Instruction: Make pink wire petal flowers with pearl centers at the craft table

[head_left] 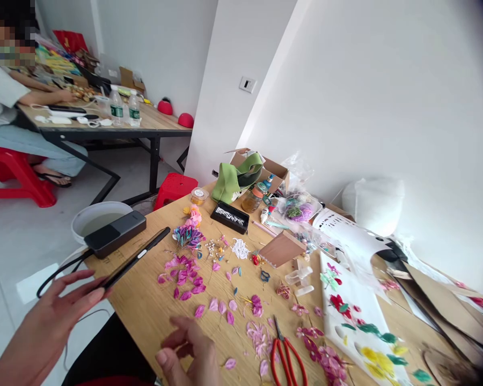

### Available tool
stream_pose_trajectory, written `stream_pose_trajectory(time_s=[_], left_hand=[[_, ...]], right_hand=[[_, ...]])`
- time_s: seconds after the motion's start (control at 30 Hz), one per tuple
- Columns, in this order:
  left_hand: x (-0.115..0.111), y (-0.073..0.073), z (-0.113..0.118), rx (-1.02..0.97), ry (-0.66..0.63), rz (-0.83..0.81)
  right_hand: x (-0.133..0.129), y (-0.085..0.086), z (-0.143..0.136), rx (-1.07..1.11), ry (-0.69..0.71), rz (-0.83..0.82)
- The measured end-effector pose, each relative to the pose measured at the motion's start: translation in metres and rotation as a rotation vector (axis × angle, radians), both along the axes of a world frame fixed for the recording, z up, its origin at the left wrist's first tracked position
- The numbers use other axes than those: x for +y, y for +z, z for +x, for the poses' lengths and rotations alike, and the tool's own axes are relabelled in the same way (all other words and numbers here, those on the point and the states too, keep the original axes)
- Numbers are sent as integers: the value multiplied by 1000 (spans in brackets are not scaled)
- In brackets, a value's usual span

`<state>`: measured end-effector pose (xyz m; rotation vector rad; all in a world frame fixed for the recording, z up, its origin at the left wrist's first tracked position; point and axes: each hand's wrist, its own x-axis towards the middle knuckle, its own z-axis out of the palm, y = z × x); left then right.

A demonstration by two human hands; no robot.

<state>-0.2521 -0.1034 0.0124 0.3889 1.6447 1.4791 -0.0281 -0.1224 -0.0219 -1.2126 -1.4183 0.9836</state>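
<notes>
Bare hands [58, 311], black clothing [108, 351] (across lap)

Upper L, I see a co-worker [2, 96] on a red stool [30, 179] at the far table [153, 122] w/ 2 water bottles [116, 110] & 2 red domes [165, 107] toward its R end. 2nd red stool [176, 186] near my table [145, 289]; white bucket [78, 228] just past my table's L edge; switch [247, 84] on the pillar [225, 102]; bulky white bag [372, 206] by the wall [366, 96].

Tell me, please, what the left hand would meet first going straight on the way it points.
Black device leading, the left hand would probably meet the pink flower cluster first, though height above the table is unclear.
</notes>
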Motion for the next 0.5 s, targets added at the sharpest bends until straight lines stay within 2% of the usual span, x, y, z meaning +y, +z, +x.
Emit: stream_pose_trajectory(time_s=[0.1, 0.2, 0.27, 0.37, 0.5], left_hand=[[-13, -4, 23, -205, -186, 41], [-21, -14, 54, -255, -276, 101], [-23, -22, 70, -250, -347, 116], [-22, -29, 83, -275, -459, 122], [-21, -23, 89, -231, -570, 102]], right_hand=[[9, 8, -11, 409, 41, -87], [19, 14, -13, 632, 52, -111], [22, 13, -9, 692, 16, -123], [21, 9, -1, 700, -77, -158], [17, 5, 7, 698, -195, -186]])
